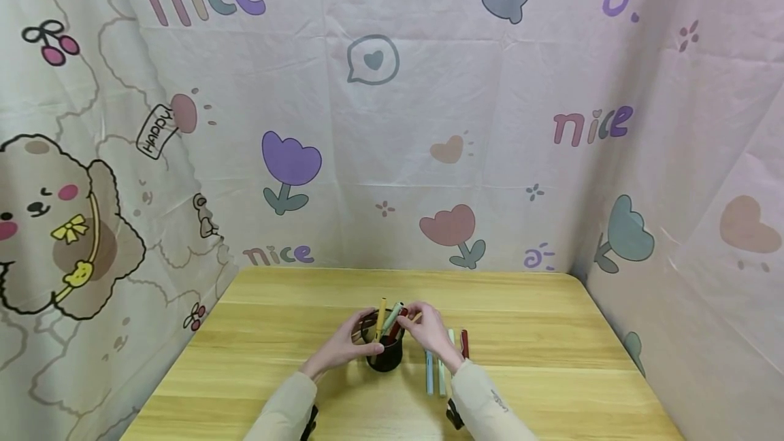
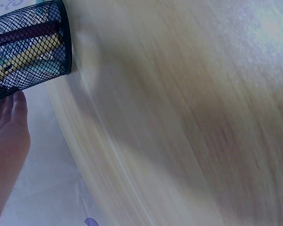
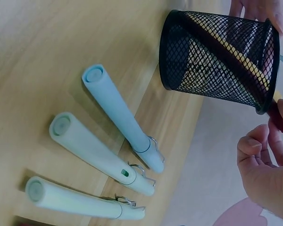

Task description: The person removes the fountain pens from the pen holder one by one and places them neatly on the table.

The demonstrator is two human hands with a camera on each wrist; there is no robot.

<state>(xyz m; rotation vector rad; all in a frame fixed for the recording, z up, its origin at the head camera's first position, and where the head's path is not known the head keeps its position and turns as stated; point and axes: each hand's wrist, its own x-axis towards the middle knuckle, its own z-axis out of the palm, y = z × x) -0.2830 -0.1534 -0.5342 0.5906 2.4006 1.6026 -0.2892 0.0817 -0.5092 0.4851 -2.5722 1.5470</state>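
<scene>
A black mesh pen holder stands upright on the table, a yellow pen and a light green pen leaning inside it. My left hand holds the holder near its rim, thumb on the near side and fingers on the far side. With thumb and fingertips, my right hand pinches the top end of a dark red pen. Most of that pen slants down inside the holder, visible through the mesh in the right wrist view.
Right of the holder lie a blue pen, a green pen, a pale green pen and another dark red pen, side by side. The wooden table meets a printed cloth backdrop behind and at both sides.
</scene>
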